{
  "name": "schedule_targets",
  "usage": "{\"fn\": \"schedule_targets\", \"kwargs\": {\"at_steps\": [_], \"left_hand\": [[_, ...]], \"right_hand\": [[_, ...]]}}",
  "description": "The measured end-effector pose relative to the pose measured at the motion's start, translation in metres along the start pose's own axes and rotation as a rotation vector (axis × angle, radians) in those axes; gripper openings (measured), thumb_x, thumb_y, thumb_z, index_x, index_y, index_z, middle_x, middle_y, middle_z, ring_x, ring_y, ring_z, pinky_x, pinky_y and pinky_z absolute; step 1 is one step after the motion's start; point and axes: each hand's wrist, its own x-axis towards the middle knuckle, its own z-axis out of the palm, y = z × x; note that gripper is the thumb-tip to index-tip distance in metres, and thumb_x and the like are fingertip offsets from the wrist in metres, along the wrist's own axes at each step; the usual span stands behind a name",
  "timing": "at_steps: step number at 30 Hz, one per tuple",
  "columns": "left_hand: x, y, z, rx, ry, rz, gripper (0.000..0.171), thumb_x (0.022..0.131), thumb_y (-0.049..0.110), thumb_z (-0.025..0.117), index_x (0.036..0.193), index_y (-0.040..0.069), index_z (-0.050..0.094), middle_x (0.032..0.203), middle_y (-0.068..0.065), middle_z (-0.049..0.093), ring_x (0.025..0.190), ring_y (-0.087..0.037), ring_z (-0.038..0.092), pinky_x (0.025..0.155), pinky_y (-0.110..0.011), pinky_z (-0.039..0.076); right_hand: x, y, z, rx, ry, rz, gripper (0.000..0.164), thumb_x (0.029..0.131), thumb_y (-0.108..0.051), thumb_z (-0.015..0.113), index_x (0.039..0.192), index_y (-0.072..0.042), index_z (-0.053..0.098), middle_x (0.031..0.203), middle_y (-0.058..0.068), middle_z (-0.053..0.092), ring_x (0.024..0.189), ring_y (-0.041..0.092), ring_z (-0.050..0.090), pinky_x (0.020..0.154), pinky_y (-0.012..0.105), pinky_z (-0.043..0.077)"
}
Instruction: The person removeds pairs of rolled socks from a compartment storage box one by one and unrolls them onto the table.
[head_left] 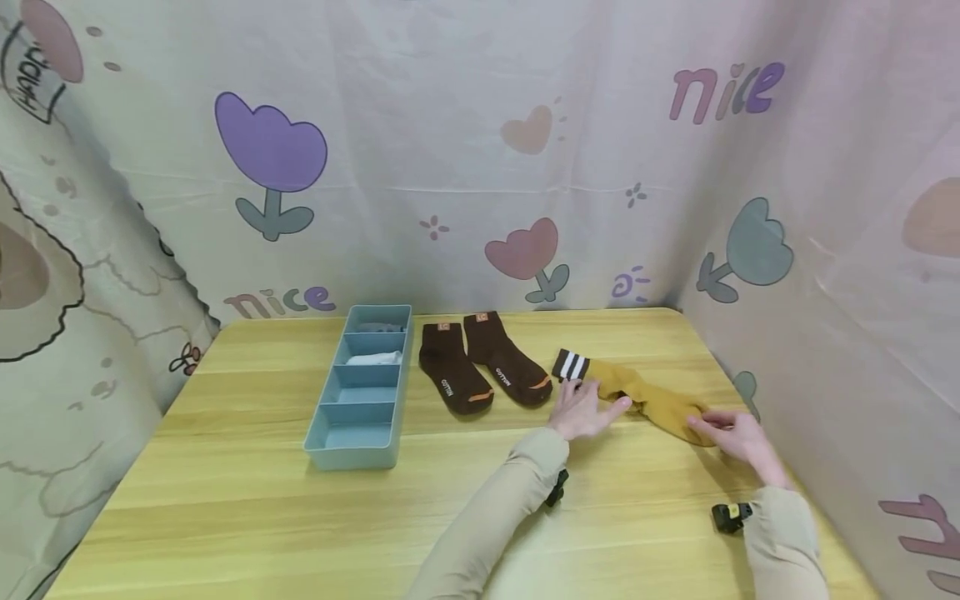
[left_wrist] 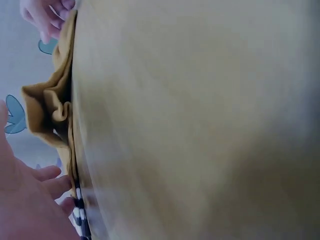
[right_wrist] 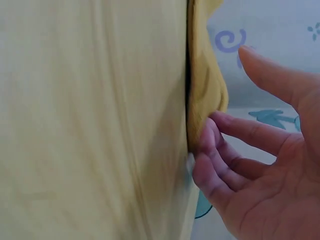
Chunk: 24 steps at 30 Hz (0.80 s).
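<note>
A long mustard sock (head_left: 658,403) lies on the right of the table, its dark cuff with white stripes to the left and its middle bunched up. My left hand (head_left: 583,412) is by the cuff end with the fingers spread; in the left wrist view its fingertips (left_wrist: 61,186) touch the fabric. At the toe end, my right hand (head_left: 738,435) touches the sock. The right wrist view has the thumb standing apart and the fingertips (right_wrist: 204,167) against the toe (right_wrist: 207,105). Beside my left hand lie two brown ankle socks (head_left: 454,371) (head_left: 504,358).
Left of the brown socks stands a blue divided box (head_left: 352,457). Its far compartments hold a grey item (head_left: 378,327) and a white item (head_left: 373,358). A printed curtain (head_left: 420,167) borders the wooden table (head_left: 247,483) at the back and sides.
</note>
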Motion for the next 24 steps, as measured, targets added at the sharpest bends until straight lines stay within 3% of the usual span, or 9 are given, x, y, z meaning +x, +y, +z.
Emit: {"fn": "schedule_targets", "kwargs": {"at_steps": [4, 7, 9, 17, 21, 24], "left_hand": [[0.005, -0.003, 0.001, 0.109, -0.032, -0.014, 0.084, 0.096, 0.077, 0.023, 0.159, 0.021, 0.030, 0.169, 0.002, 0.022, 0.158, -0.021, 0.015, 0.130, -0.041, 0.000], [0.008, -0.004, 0.001, 0.209, -0.059, -0.019, 0.086, 0.095, 0.079, 0.020, 0.161, 0.024, 0.025, 0.171, 0.001, 0.013, 0.159, -0.021, 0.009, 0.130, -0.041, -0.004], [0.008, -0.003, 0.001, 0.270, -0.055, -0.018, 0.086, 0.094, 0.080, 0.019, 0.160, 0.026, 0.026, 0.171, 0.001, 0.013, 0.159, -0.020, 0.009, 0.130, -0.042, -0.003], [0.016, -0.001, -0.005, 0.423, -0.045, -0.034, 0.084, 0.094, 0.080, 0.009, 0.159, 0.031, 0.028, 0.170, 0.002, 0.017, 0.158, -0.017, 0.016, 0.130, -0.044, 0.002], [0.026, -0.005, -0.012, 0.498, -0.026, -0.042, 0.084, 0.093, 0.080, 0.003, 0.158, 0.033, 0.030, 0.168, 0.003, 0.025, 0.157, -0.016, 0.017, 0.130, -0.046, 0.000], [0.031, -0.009, -0.016, 0.498, 0.007, -0.070, 0.089, 0.092, 0.080, -0.001, 0.156, 0.030, 0.036, 0.165, 0.006, 0.032, 0.157, -0.016, 0.018, 0.130, -0.046, -0.002]], "right_hand": [[-0.005, -0.010, 0.008, 0.127, -0.052, 0.016, 0.062, 0.098, -0.037, 0.063, 0.131, 0.015, 0.057, 0.116, 0.030, 0.070, 0.091, 0.018, 0.070, 0.074, 0.023, 0.056], [-0.008, -0.017, 0.015, 0.230, -0.104, 0.022, 0.060, 0.099, -0.032, 0.063, 0.133, 0.017, 0.054, 0.101, 0.020, 0.075, 0.079, 0.007, 0.067, 0.071, 0.023, 0.058], [-0.010, -0.021, 0.020, 0.259, -0.130, 0.004, 0.058, 0.100, -0.029, 0.063, 0.132, 0.018, 0.053, 0.093, 0.012, 0.076, 0.077, 0.007, 0.067, 0.071, 0.024, 0.059], [-0.017, -0.040, 0.032, 0.300, -0.229, -0.042, 0.056, 0.100, -0.024, 0.063, 0.133, 0.020, 0.051, 0.087, 0.011, 0.073, 0.075, 0.012, 0.067, 0.069, 0.026, 0.058], [-0.019, -0.045, 0.034, 0.270, -0.248, -0.088, 0.052, 0.099, -0.022, 0.063, 0.132, 0.018, 0.054, 0.088, 0.014, 0.072, 0.070, 0.011, 0.064, 0.063, 0.025, 0.055], [-0.019, -0.047, 0.037, 0.188, -0.220, -0.152, 0.046, 0.098, -0.021, 0.064, 0.127, 0.014, 0.061, 0.099, 0.022, 0.074, 0.073, 0.010, 0.063, 0.062, 0.023, 0.054]]}}
